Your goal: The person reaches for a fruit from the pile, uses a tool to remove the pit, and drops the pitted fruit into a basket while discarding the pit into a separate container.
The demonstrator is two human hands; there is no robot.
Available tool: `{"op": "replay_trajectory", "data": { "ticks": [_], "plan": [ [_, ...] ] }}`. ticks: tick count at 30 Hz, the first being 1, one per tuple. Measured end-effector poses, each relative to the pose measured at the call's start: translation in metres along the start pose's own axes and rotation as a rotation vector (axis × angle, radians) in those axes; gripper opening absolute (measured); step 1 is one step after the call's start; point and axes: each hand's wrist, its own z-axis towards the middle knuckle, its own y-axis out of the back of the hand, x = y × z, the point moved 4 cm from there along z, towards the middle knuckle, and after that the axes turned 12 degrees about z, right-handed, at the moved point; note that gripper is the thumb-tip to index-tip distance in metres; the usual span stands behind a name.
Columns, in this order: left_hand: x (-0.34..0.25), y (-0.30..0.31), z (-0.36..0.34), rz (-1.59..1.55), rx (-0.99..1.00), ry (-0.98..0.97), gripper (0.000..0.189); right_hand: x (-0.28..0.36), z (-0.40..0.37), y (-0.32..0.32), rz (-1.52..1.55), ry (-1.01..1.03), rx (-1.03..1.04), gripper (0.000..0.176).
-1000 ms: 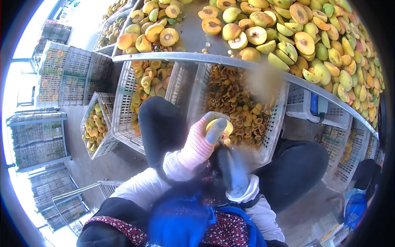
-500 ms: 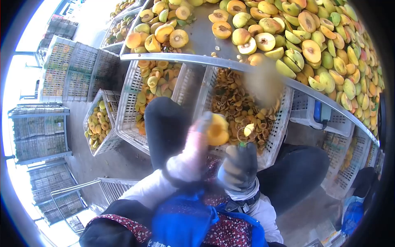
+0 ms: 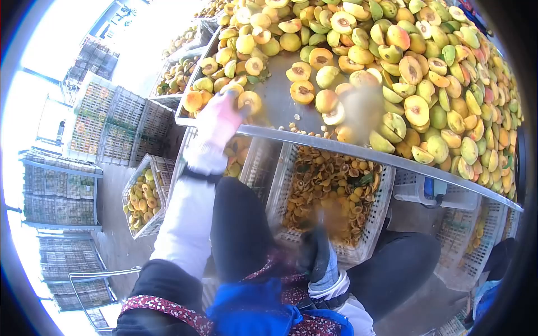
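My left hand (image 3: 221,116) reaches over the left front corner of the metal tray (image 3: 274,134), touching or just above halved yellow fruit (image 3: 249,102); its fingers are blurred and partly merge with the fruit. Low in front of my lap, my right hand (image 3: 318,246), in a dark glove, is smeared by motion at the near edge of a white crate (image 3: 358,255). That crate holds small brown-orange pits and scraps (image 3: 319,182). Whether a tool is in the right hand cannot be made out.
Halved and whole fruit (image 3: 437,112) is heaped over the tray's right side. A crate of fruit (image 3: 143,199) stands on the floor at left, with stacked crates (image 3: 101,117) behind. Another person's dark and blue clothing (image 3: 493,280) shows at the lower right.
My left hand has moved from above the crate, where it held a halved fruit, up and left to the tray. My right hand has dropped lower. The view has shifted.
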Motion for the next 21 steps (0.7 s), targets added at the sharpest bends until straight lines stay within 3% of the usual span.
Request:
{"op": "replay_trajectory", "data": {
  "ticks": [1,4,7,8,10,13,15,18,21],
  "plan": [
    [-0.002,-0.018,0.019,0.123,0.047,-0.031,0.048,0.002,-0.001,0.001,-0.024,0.044,-0.007,0.042],
    [-0.017,-0.051,0.049,0.032,0.321,-0.128,0.056,0.008,-0.003,-0.002,-0.058,0.13,-0.02,0.04],
    [-0.028,-0.055,0.035,-0.21,0.411,-0.212,0.053,0.016,-0.007,-0.008,0.013,0.155,-0.02,0.032],
    [-0.049,-0.021,0.015,-0.327,0.289,-0.244,0.05,0.019,-0.008,-0.01,0.051,0.157,-0.02,0.029],
    [-0.073,0.007,-0.023,-0.55,0.161,-0.299,0.04,0.026,-0.008,-0.014,-0.218,0.383,0.042,0.03],
    [-0.099,0.0,-0.094,-1.144,0.527,-0.066,0.032,0.034,-0.018,-0.029,-0.622,0.692,0.058,0.027],
    [-0.116,0.002,-0.134,-1.434,0.762,0.17,0.034,0.037,-0.024,-0.039,-0.884,1.011,0.025,0.025],
    [-0.132,-0.007,-0.174,-1.65,0.82,0.318,0.038,0.029,-0.028,-0.041,-1.347,1.556,-0.043,0.027],
    [-0.136,-0.007,-0.186,-1.674,0.788,0.321,0.031,0.034,-0.03,-0.034,-1.172,1.069,-0.047,0.028]
  ]
}}
